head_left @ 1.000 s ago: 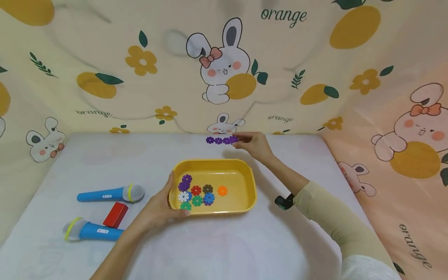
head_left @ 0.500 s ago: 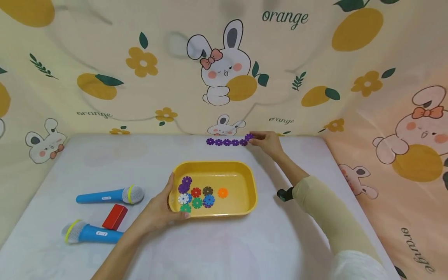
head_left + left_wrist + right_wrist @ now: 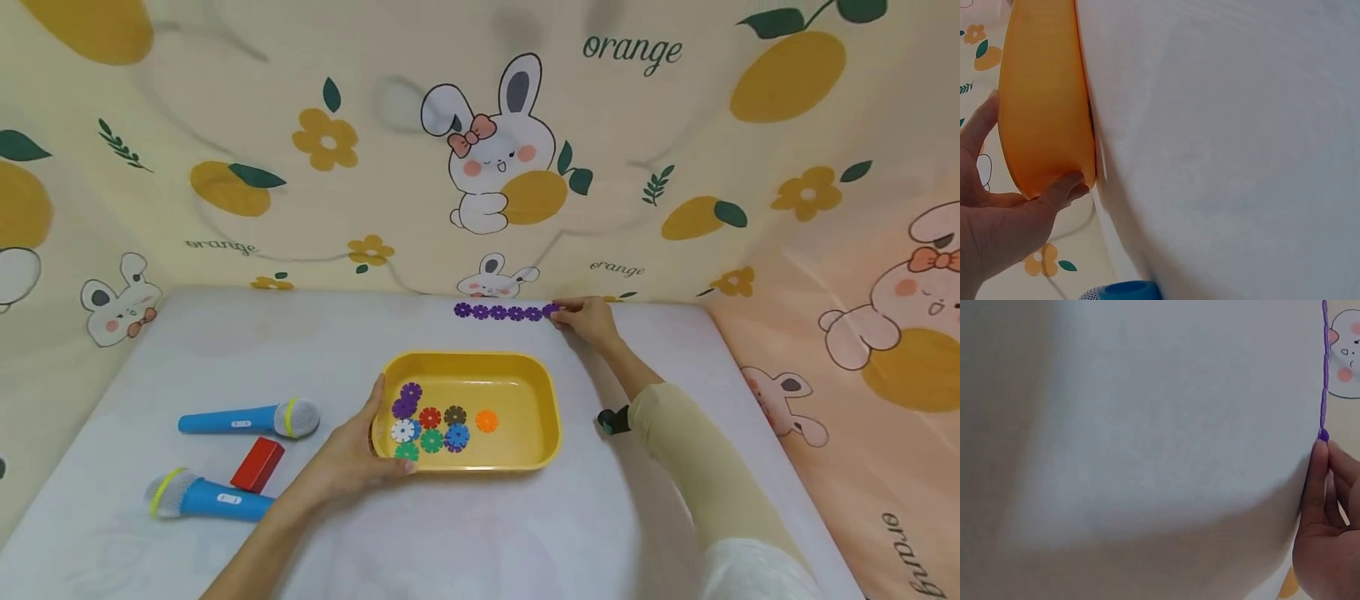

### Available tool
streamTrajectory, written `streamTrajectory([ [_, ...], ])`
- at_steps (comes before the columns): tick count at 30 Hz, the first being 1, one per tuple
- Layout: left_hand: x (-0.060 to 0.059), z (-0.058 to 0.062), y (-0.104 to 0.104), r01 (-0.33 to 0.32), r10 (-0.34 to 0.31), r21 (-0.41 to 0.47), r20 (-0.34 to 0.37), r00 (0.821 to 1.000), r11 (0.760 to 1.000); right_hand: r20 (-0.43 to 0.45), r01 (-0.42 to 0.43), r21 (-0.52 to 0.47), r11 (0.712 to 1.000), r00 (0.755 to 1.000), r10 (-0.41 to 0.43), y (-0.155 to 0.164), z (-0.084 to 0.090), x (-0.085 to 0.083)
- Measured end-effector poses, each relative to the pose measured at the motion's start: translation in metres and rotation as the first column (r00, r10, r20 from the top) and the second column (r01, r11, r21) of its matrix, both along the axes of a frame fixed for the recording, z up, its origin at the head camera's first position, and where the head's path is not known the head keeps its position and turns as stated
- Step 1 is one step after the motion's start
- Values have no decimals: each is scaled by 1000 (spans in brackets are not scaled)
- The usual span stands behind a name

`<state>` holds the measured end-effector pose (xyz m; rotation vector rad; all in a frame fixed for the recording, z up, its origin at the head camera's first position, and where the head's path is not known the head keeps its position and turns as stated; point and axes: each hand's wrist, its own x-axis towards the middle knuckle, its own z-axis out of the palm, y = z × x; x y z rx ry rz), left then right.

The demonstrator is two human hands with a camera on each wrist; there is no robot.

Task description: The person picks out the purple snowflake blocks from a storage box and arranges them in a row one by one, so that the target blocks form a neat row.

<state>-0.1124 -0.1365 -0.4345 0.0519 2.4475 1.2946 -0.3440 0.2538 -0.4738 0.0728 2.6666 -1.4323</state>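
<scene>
Left hand (image 3: 352, 462): forearm bare, reaching forward from lower left, thumb raised, fingers curled in a grip. Right hand (image 3: 592, 321): arm in pale sleeve, stretched far forward, fingertips (image 3: 1319, 456) pinched together, dark wrist device.

- The word "orange" stands in dark green script on the backdrop cloth (image 3: 480, 125), high above the right hand (image 3: 592, 321).
- A smaller "orange" stands on the same cloth just above that hand, beside a small printed rabbit.
- Another small "orange" stands on the cloth far up and left of the left hand (image 3: 352, 458).
- "orang…", cut off by the frame edge, runs sideways on the cloth low at the right of the right forearm.
- White labels on the two blue microphones (image 3: 243, 419) left of the left hand are too small to read.
</scene>
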Motion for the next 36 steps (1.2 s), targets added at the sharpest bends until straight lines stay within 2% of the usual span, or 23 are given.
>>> streamTrajectory([
  [4,-1,-1,2,2,-2,-6,-1,1000,1000,28,-1,60,998,1000,-1,4,1,1],
  [9,-2,0,2,-1,1,4,-8,1000,1000,48,-12,76,997,999,8,3,8,0],
  [13,-3,0,2,6,-6,21,-10,1000,1000,65,4,35,999,998,-6,2,9,1],
  [19,-3,-2,1,13,-12,7,-10,1000,1000,30,4,-44,999,1000,-3,-7,16,11],
  [26,-2,-4,0,17,-17,20,-12,1000,1000,-37,-105,-219,970,994,99,-34,35,29],
  [32,-1,-4,-1,15,-14,45,-8,1000,999,-85,-215,-211,954,976,201,-66,48,49],
  [36,-1,-3,0,14,-14,46,-9,1000,999,-121,-286,-228,931,957,264,-85,56,64],
])
